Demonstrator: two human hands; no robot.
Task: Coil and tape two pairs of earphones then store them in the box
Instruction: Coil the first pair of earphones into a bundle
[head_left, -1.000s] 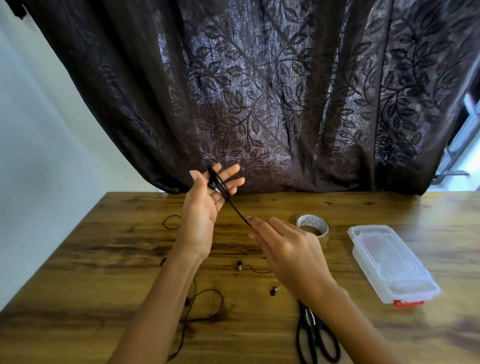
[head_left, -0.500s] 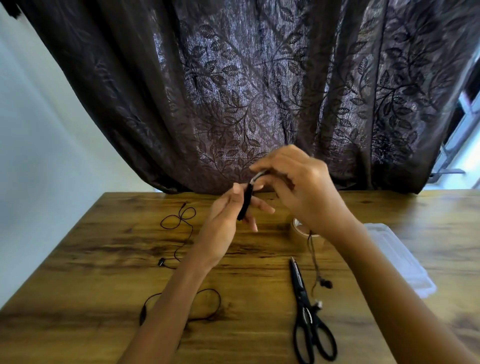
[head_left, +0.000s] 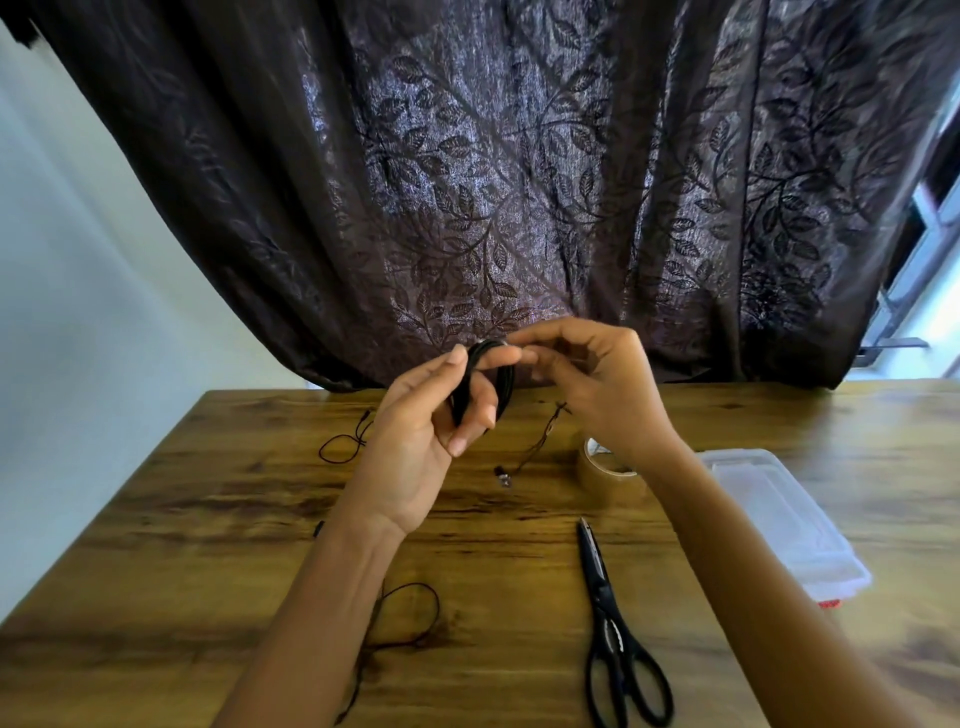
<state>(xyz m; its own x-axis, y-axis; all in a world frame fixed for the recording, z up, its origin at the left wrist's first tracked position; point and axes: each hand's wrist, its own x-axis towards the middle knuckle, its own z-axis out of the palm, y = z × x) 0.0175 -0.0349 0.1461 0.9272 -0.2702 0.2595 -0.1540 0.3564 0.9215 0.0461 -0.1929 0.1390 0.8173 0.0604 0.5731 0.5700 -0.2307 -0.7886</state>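
The coiled earphones (head_left: 480, 387) were held up in front of the curtain (head_left: 519, 182), over the far side of the table (head_left: 208, 545). Their black cable was wound in loops round the fingers of the left hand (head_left: 415, 447), whose thumb and fingers curled in around the loops. The right hand (head_left: 592, 384) pinched the cable at the top of the coil, though the exact contact was blurred. A thin loose tail (head_left: 535, 447) hung below that hand, hard to trace, and ended in an earbud (head_left: 503, 475); whether it touched the wood could not be told.

The second earphones (head_left: 410, 616) lay uncoiled on the table, partly hidden under the left forearm. The tape roll (head_left: 597, 478) stood behind the right wrist, partly covered by it. The scissors (head_left: 608, 597) lay closed nearer the person, their handles reaching the lower edge. The clear box (head_left: 789, 525) sat to the right, blurred, its near corner cut off by the right forearm.
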